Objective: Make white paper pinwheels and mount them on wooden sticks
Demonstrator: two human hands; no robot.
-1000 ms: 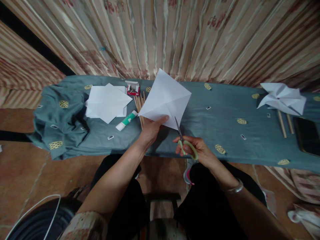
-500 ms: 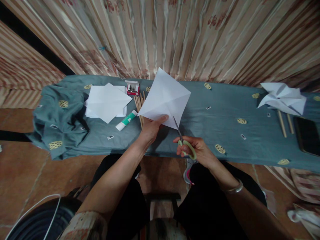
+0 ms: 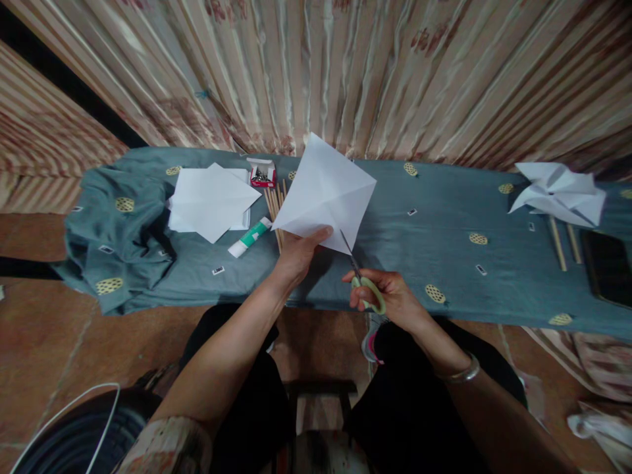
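A square sheet of white paper [image 3: 328, 187] with diagonal creases is held up over the table, one corner pointing away from me. My left hand [image 3: 299, 255] pinches its near edge, thumb on top and the other fingers hidden underneath. In my right hand [image 3: 390, 296] is a pair of scissors [image 3: 366, 289] with pale green handles. Their blades lie at the paper's near right corner, along a crease; whether they are parted is too small to tell.
Left of the paper lie stacked white sheets [image 3: 210, 201], a glue stick [image 3: 249, 237], wooden sticks [image 3: 270, 204] and a small red box of metal pins [image 3: 263, 174]. A paper pinwheel [image 3: 560, 194], more sticks [image 3: 557, 243] and a phone [image 3: 607, 266] lie at the right on the patterned cloth [image 3: 444, 243].
The paper and scissors have shifted only very slightly. Both hands keep the same grip, and nothing else has visibly moved.
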